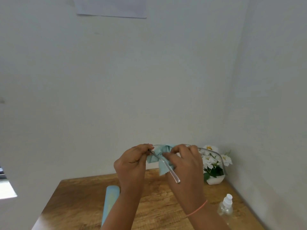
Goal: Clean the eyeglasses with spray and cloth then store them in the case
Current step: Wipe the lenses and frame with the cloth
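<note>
On the desk [79, 196] lie one blue case [110, 203], long axis running away from the person, and one spray bottle [225, 205], upright at the right. Above the desk, the left hand [132, 161] fingers pinch the one eyeglasses [172, 173] at a corner, front running left to right and temples pointing back at the person, while the right hand [186, 165] fingers pinch the one cloth [162, 151] around a lens. One flower pot [214, 180] stands behind.

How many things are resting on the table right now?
3: case at left; spray bottle at right; flower pot in the back right corner. More may be hidden.

Soft, even light, a blown-out bright patch [7, 188] at the left edge, mild overall blur, wide-angle bending.
</note>
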